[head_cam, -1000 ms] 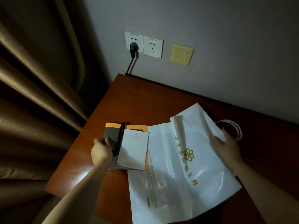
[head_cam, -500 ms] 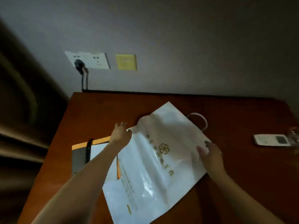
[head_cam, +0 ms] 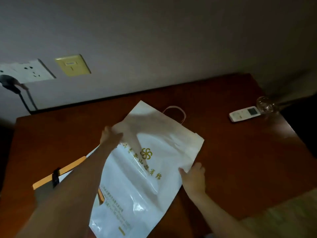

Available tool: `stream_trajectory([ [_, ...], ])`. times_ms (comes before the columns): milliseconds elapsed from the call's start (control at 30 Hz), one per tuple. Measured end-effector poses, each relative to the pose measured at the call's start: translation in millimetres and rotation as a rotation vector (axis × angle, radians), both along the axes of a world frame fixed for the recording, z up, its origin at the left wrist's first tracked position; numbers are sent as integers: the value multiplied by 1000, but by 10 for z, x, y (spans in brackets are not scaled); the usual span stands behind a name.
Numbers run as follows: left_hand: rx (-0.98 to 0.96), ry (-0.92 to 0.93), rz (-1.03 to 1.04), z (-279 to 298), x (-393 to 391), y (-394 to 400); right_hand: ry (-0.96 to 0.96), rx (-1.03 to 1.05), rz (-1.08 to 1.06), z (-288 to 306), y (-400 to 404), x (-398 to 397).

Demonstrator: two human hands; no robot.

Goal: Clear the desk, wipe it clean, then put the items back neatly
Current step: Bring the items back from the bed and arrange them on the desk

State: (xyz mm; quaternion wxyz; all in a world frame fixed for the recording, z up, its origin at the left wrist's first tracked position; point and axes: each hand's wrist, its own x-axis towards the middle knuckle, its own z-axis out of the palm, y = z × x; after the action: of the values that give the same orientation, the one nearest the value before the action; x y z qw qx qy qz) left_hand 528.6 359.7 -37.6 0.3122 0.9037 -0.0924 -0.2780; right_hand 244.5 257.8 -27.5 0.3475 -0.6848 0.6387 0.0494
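A white paper bag (head_cam: 163,140) with a gold logo and a loop handle (head_cam: 175,109) lies flat in the middle of the reddish wooden desk (head_cam: 240,160). A glossy white plastic bag (head_cam: 133,206) lies with it, toward the near edge. My left hand (head_cam: 110,137) grips the paper bag's upper left edge. My right hand (head_cam: 193,177) pinches the bag's right corner. To the left lies an orange-edged folder (head_cam: 68,169) with a black pen (head_cam: 55,177) on it, partly hidden by my left arm.
A white remote control (head_cam: 245,114) and a clear glass (head_cam: 265,105) sit at the desk's far right. Wall sockets (head_cam: 29,71) with a black plug (head_cam: 10,83) and a yellow plate (head_cam: 72,65) are on the wall behind. The room is dim.
My left hand left the folder and pen and took the bag's left edge. My right hand moved down to the bag's right corner. The view swung right, showing the remote and glass.
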Motion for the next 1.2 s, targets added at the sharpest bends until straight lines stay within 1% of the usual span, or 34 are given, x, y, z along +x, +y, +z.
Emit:
stream_trajectory([
  [67,53,-76,-16,47,27,5,-126,171,-246,-52,63,5],
  [133,105,-124,-63,133,44,5,-181,268,-359,-104,127,39],
  [233,84,-130,-48,243,58,-19,-235,382,-374,-108,210,116],
  [333,12,-124,51,362,56,-35,-224,450,-347,-29,188,142],
  [433,-98,-74,206,535,94,-33,-253,364,-311,108,11,141],
  [500,-204,-32,293,667,134,-37,-319,329,-322,297,-163,148],
  [567,-303,9,361,805,151,-53,-328,314,-293,447,-334,130],
  [600,-352,34,388,888,142,-70,-348,348,-294,505,-392,120],
  [700,-493,91,442,1125,121,-132,-457,614,-359,744,-461,90],
  [767,-552,103,453,1300,94,-163,-553,704,-415,870,-508,105],
  [800,-581,103,453,1388,77,-184,-586,704,-416,928,-544,126],
  [933,-778,64,502,1752,-29,-196,-721,557,-361,1234,-701,231],
  [1033,-857,-4,510,1940,-141,-118,-838,338,-290,1435,-861,259],
  [1100,-855,-82,483,1996,-235,-36,-888,154,-184,1583,-930,233],
  [1200,-754,-327,408,1984,-483,117,-929,-73,-16,1754,-931,93],
])
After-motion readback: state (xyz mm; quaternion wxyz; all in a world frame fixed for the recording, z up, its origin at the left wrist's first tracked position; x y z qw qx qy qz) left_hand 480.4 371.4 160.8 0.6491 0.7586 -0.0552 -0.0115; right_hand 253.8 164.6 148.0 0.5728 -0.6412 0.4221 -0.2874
